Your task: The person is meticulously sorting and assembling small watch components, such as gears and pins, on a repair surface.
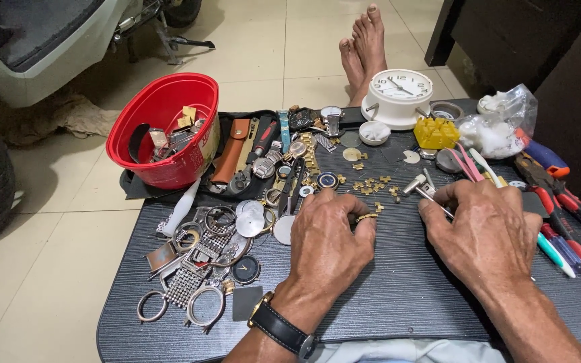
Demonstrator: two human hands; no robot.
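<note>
Between both hands, left hand point(327, 235) fingers pinch a gold link point(366, 217) lying crosswise; right hand point(482, 232) grips tweezers point(436, 202) pointing up-left.

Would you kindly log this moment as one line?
left hand: pinches gold link | right hand: holds thin metal tool | dark tray

- Bucket point(163, 128): far left on the table point(384, 296).
- Clock point(398, 97): far edge, centre-right.
- Pliers point(559, 202): right edge.
- Watch cases point(203, 269): left of the left hand point(327, 235).
- Links point(371, 185): between the hands and the clock.
</note>
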